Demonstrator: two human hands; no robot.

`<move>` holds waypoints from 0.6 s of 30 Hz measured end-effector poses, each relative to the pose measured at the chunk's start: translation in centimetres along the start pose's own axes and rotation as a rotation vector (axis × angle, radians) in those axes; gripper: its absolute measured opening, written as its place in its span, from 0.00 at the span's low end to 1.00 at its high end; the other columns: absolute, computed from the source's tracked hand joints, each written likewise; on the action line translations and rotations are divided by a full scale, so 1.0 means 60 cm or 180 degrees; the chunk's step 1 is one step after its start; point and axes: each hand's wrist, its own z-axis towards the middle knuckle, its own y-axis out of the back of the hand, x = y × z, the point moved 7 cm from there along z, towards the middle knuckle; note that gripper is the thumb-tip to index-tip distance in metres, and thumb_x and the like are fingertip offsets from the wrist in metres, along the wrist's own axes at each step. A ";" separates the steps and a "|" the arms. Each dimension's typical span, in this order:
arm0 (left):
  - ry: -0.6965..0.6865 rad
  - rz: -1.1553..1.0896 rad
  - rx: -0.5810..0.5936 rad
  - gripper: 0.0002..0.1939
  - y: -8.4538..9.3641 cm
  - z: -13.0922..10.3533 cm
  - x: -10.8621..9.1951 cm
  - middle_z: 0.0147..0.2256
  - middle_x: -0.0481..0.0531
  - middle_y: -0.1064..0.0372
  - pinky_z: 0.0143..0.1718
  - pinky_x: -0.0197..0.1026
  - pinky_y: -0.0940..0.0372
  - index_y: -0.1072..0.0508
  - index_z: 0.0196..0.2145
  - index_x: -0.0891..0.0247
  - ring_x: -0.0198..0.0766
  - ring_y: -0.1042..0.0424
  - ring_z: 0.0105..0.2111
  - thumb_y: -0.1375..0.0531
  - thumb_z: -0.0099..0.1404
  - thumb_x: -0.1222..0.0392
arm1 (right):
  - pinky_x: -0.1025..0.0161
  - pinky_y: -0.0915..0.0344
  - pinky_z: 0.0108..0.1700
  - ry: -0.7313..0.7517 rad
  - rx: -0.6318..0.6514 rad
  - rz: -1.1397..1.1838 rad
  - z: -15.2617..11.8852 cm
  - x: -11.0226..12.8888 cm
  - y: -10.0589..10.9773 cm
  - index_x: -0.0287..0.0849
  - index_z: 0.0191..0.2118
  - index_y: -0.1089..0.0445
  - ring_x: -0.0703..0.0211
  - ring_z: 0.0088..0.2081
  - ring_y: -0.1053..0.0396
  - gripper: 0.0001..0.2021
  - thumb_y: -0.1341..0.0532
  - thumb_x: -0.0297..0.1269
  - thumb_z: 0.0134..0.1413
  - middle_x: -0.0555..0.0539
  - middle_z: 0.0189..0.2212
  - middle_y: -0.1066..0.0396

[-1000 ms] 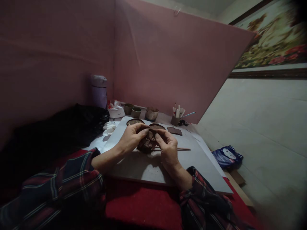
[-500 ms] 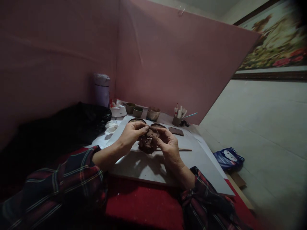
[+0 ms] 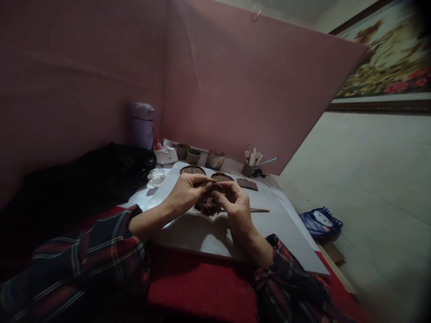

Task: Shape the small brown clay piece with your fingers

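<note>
Both hands work over the white board (image 3: pixel 286 237) on a rough, dark brown lump of clay (image 3: pixel 207 206). My left hand (image 3: pixel 183 194) pinches its upper left part between thumb and fingers. From the right, my right hand (image 3: pixel 237 208) grips the clay with its thumb bent in front and fingers behind. The fingers hide part of the clay. A thin wooden stick (image 3: pixel 261 210) lies on the board and runs behind my right hand. Beyond the hands are two round brown pieces, one speckled (image 3: pixel 192 170) and one plain (image 3: pixel 221 177), and a flat rectangular brown slab (image 3: pixel 247 184).
Two small cups (image 3: pixel 194 156), a stained bowl (image 3: pixel 214 159) and a pot of tools (image 3: pixel 248 168) stand at the back. Left are crumpled tissue (image 3: pixel 156 177), a lilac bottle (image 3: pixel 143 128) and a black bag (image 3: pixel 84 179). A blue packet (image 3: pixel 321 222) lies right.
My left hand has shifted slightly right and down, its fingers now covering the upper part of the clay. My right hand stays in nearly the same place.
</note>
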 end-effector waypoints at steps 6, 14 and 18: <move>-0.0052 0.0038 0.0163 0.12 -0.009 -0.005 0.001 0.34 0.54 0.22 0.34 0.36 0.31 0.19 0.35 0.67 0.36 0.26 0.32 0.33 0.53 0.59 | 0.63 0.31 0.37 -0.0093 -0.0146 0.0049 0.003 -0.009 0.009 0.43 0.33 0.29 0.63 0.30 0.30 0.13 0.29 0.41 0.44 0.52 0.29 0.26; 0.0029 -0.0106 0.0244 0.17 -0.017 -0.004 0.003 0.36 0.58 0.22 0.36 0.38 0.29 0.21 0.40 0.71 0.38 0.25 0.35 0.33 0.53 0.59 | 0.64 0.31 0.39 0.0112 -0.0186 -0.0154 0.006 -0.002 0.012 0.42 0.37 0.26 0.61 0.36 0.29 0.13 0.33 0.46 0.51 0.49 0.33 0.25; 0.0138 -0.0040 0.0120 0.14 -0.011 -0.007 -0.001 0.36 0.58 0.21 0.38 0.37 0.30 0.20 0.38 0.71 0.37 0.25 0.35 0.33 0.53 0.63 | 0.65 0.32 0.37 0.0086 -0.0168 -0.0221 0.005 -0.003 0.013 0.42 0.38 0.25 0.62 0.35 0.29 0.13 0.35 0.47 0.54 0.49 0.33 0.25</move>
